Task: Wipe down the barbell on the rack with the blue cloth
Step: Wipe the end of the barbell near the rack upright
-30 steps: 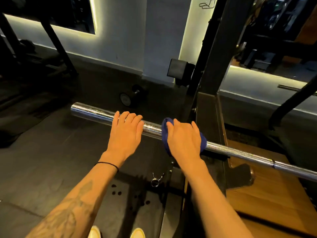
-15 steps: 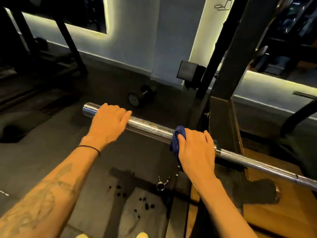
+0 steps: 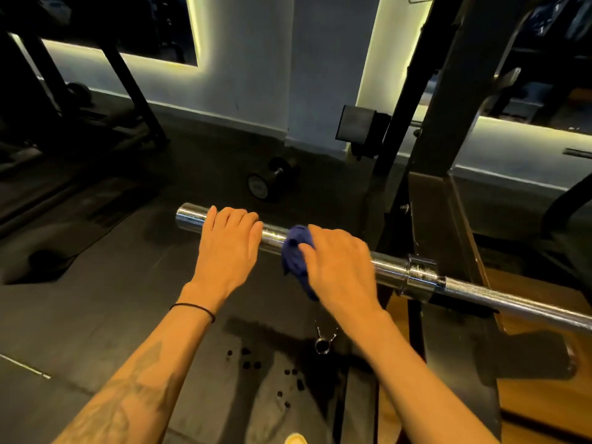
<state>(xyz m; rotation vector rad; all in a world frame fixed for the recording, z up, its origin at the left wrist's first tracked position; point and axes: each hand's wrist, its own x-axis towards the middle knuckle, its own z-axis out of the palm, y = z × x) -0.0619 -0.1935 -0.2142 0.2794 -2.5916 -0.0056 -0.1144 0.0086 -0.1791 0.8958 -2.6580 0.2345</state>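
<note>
Barbell [image 3: 390, 267] chrome runs across the view from its bare sleeve end at centre left, sloping down to the right edge, resting on the rack [image 3: 448, 149] whose dark upright rises on the right. At far left the dark rubber floor [image 3: 96, 299] stretches back to a pale wall with glowing strips along its mirrors. A black dumbbell [image 3: 266, 181] lies on the floor beyond the bar's end, near the wall.

Next comes the left hand [image 3: 229, 251], laid over the sleeve close to its end, fingers [image 3: 237, 219] curled over the top of the bar and gripping it; a thin black band [image 3: 192, 307] circles the wrist and a tattoo marks the forearm. Just beside it, a short stretch of bare chrome shows between the two hands.

The blue cloth [image 3: 296, 254] is bunched over the sleeve, draping down below the bar, partly covered by the right hand [image 3: 339, 267]. That hand's fingers curl round the cloth and press it against the metal; the hand looks slightly blurred.

Below the hands a metal spring collar [image 3: 323, 341] lies on the floor beside several small dark specks. Right of the right hand the sleeve meets its thicker collar, then the knurled shaft continues over a wooden platform [image 3: 544, 411].
</note>
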